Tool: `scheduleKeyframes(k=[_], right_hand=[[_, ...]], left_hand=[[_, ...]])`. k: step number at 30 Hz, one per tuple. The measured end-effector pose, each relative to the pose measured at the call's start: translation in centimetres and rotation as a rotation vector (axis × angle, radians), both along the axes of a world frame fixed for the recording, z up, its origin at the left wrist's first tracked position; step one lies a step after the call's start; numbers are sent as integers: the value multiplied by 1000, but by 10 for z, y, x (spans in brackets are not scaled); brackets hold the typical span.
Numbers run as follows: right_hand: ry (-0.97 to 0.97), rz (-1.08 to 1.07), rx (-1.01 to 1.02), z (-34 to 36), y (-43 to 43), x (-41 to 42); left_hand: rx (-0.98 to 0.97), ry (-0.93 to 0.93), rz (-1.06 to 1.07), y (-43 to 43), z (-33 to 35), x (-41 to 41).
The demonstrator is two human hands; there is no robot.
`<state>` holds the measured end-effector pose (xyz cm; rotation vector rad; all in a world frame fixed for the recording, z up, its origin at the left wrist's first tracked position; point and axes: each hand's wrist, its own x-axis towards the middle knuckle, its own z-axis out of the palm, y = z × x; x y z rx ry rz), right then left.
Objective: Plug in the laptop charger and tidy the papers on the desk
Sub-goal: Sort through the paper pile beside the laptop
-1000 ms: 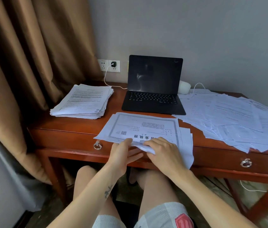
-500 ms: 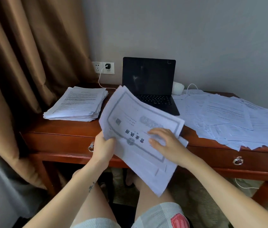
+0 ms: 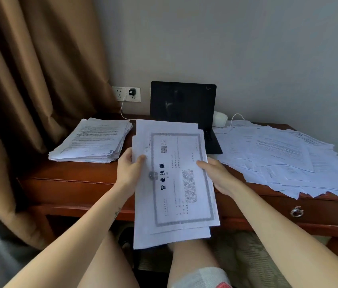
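Observation:
I hold a small bundle of papers (image 3: 174,183) upright in front of the desk, a bordered certificate on top, turned sideways. My left hand (image 3: 127,173) grips its left edge and my right hand (image 3: 216,175) grips its right edge. A neat stack of papers (image 3: 91,140) lies on the desk's left side. Loose sheets (image 3: 288,156) spread untidily over the right side. The black laptop (image 3: 182,100) stands open at the back, partly hidden by the bundle. A black charger plug (image 3: 132,92) sits in the wall socket, its white cable (image 3: 122,109) running down to the desk.
The wooden desk (image 3: 70,183) has drawers with ring pulls (image 3: 296,212). A brown curtain (image 3: 29,80) hangs at the left. A white charger brick (image 3: 220,119) lies behind the laptop's right side. My bare knees are under the bundle.
The bundle lay on the desk's front edge a second ago; both hands lifted it and turned it upright, long side vertical, in front of me.

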<state>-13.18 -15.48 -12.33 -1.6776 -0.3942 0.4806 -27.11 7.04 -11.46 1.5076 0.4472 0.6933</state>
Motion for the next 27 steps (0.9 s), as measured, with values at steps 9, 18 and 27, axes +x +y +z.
scheduleKeyframes(k=[9,18,27], right_hand=[[-184,-152,118,17,4,-5],[-388,-283,335,82,9,4],[-458,-295,335,97,6,0]], left_hand=[[131,117,-157,-4,5,23],[90,-144,4,-7,81,53],[111,-239,3,-13,88,56]])
